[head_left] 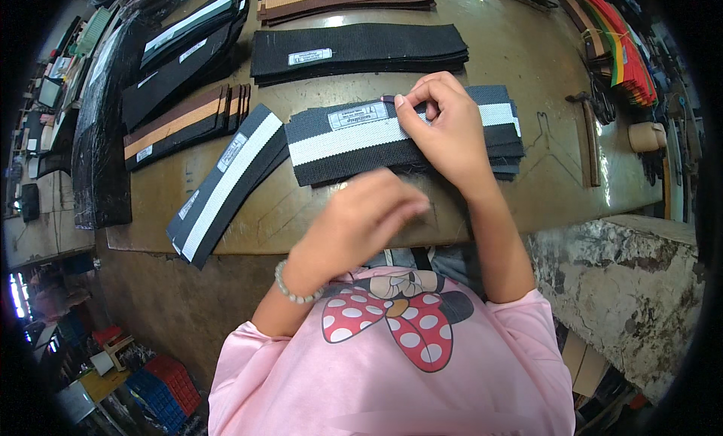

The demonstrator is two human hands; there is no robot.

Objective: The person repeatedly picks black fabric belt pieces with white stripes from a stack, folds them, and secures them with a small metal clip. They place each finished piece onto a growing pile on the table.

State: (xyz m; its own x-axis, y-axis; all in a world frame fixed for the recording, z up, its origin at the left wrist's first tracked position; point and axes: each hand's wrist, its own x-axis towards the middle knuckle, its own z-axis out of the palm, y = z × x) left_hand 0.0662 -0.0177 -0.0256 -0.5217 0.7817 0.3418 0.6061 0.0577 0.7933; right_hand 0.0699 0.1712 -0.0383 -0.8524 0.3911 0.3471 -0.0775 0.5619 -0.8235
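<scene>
Before me on the table lies a stack of grey, white and black striped webbing strips (331, 148), with a white label (358, 117) on the top one. My right hand (446, 127) rests over this stack, its thumb and forefinger pinched together by the label. A small dark purple bit (388, 99) shows at the fingertips, too small to name. My left hand (361, 218), with a beaded bracelet at its wrist, hangs near the table's front edge below the stack. Motion smears its curled fingers. More labelled striped strips (230, 184) lie slanted to the left.
Farther back are a stack of black strips (361, 50) and a brown and tan stack (346, 1). Brown, tan and black strips (177, 127) and black bundles (188, 59) stand at left. Red and green strips (621, 56) sit at the right edge, near a hammer (586, 108).
</scene>
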